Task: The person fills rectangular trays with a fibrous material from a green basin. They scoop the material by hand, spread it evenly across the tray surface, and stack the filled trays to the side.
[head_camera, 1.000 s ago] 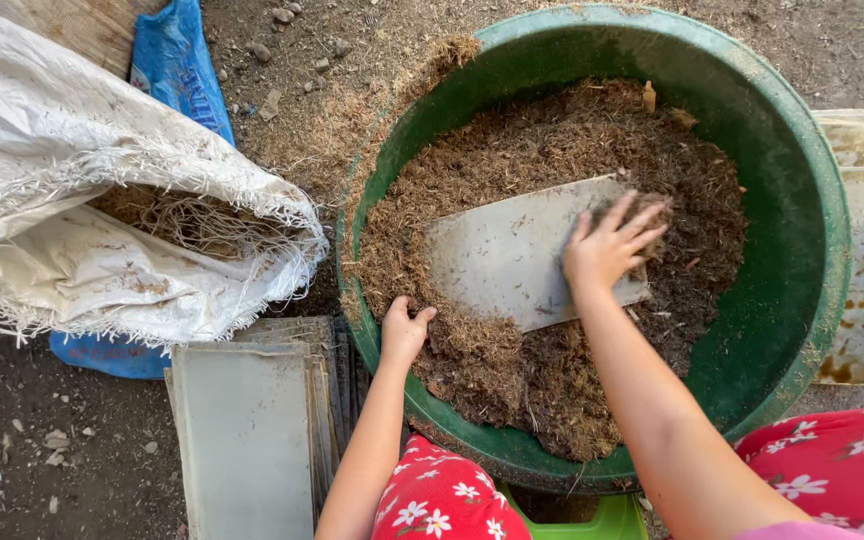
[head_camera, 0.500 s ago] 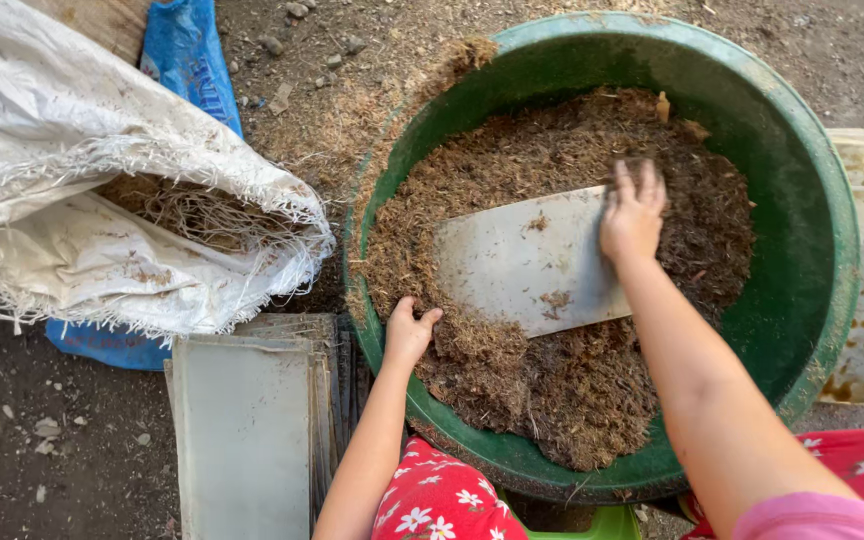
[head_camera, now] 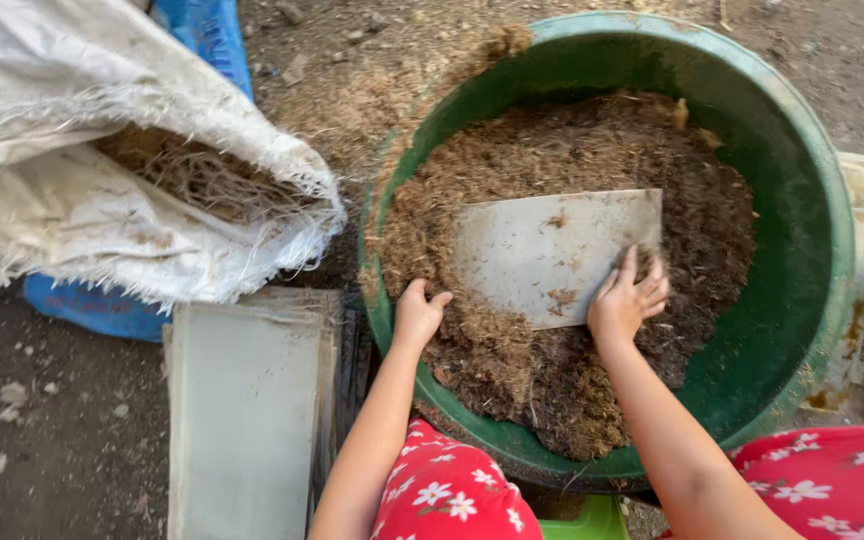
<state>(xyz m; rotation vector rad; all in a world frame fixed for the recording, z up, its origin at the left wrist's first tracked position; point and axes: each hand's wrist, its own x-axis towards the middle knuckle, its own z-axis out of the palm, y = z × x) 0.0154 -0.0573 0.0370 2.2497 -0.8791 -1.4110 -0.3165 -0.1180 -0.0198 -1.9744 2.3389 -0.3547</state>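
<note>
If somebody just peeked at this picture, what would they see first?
First the big round green tub on the right, heaped with brown, stringy stuff. A pale flat board lies on the heap; the right hand grips its near corner, and the left hand presses into the heap by the tub's near-left rim. At upper left an open white woven sack lies on its side.

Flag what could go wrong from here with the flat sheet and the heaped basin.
Brown fibrous mix is heaped near the green basin rim, with some already spilled outside; more may go over. The right hand grips the pale flat sheet by its edge, which might scrape fingers. The left hand rests in the fibres.
</note>
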